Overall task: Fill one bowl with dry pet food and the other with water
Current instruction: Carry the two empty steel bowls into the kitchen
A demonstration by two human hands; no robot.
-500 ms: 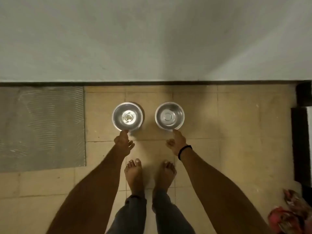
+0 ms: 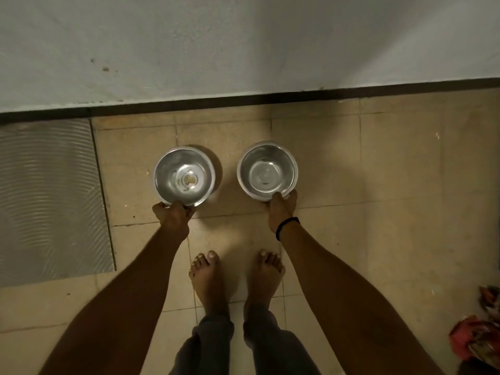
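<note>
1. While the person stood barefoot facing the wall [image 2: 243, 50], both arms reached fwd & down, roughly parallel.
2. L hand [image 2: 173, 215] gripped the near rim of the left bowl [image 2: 173, 169], fingers curled round the edge.
3. R hand [image 2: 281, 209], black band [image 2: 288, 225] at the wrist, pinched the near rim of the right bowl [image 2: 270, 161], thumb on top.
4. Both steel bowls were side by side, apart, over the tiled floor [image 2: 378, 171] near the wall; lifted or resting couldn't be told.
5. At its bottom the left bowl had a small yellowish smear; a grey mat [image 2: 48, 198] lay to its left.
</note>
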